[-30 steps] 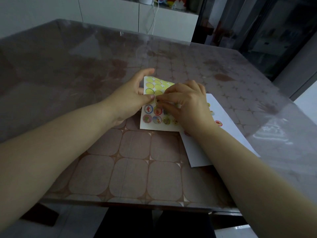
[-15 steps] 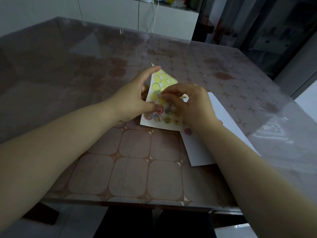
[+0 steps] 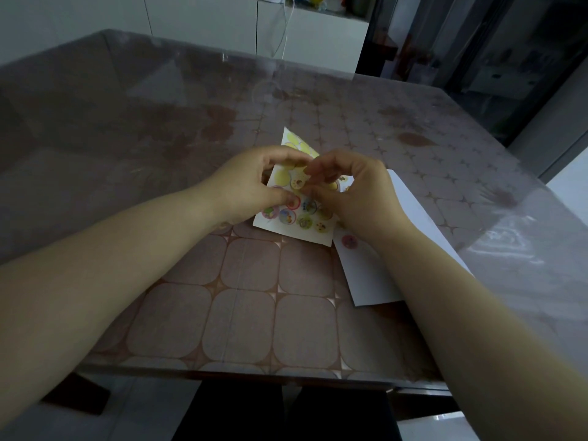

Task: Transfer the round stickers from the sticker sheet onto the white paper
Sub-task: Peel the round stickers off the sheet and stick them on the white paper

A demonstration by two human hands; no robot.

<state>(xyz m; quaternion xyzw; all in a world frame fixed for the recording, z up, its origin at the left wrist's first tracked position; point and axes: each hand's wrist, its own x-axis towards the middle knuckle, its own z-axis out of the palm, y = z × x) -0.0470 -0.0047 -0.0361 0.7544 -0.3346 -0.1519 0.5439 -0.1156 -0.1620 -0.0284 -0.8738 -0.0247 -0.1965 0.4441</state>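
Note:
The sticker sheet point(image 3: 305, 232) lies mid-table, its far half bent upward, yellow empty rings at the top and several coloured round stickers along the near rows. My left hand point(image 3: 251, 183) grips the sheet's left edge, thumb pressed on a lower sticker. My right hand point(image 3: 353, 189) pinches a pale round sticker point(image 3: 298, 183) at its fingertips, just above the sheet. The white paper point(image 3: 375, 268) lies to the right under my right wrist, with a pink sticker point(image 3: 349, 240) stuck near its left edge.
The glass-topped table point(image 3: 254, 313) has a tiled pattern; its near edge runs just below my forearms. White cabinets point(image 3: 286, 30) stand beyond the far edge, and a dark doorway lies at the upper right.
The sheet's far half has been bent up by my left hand. My right fingers have lifted a round sticker partly off the sheet and risen slightly.

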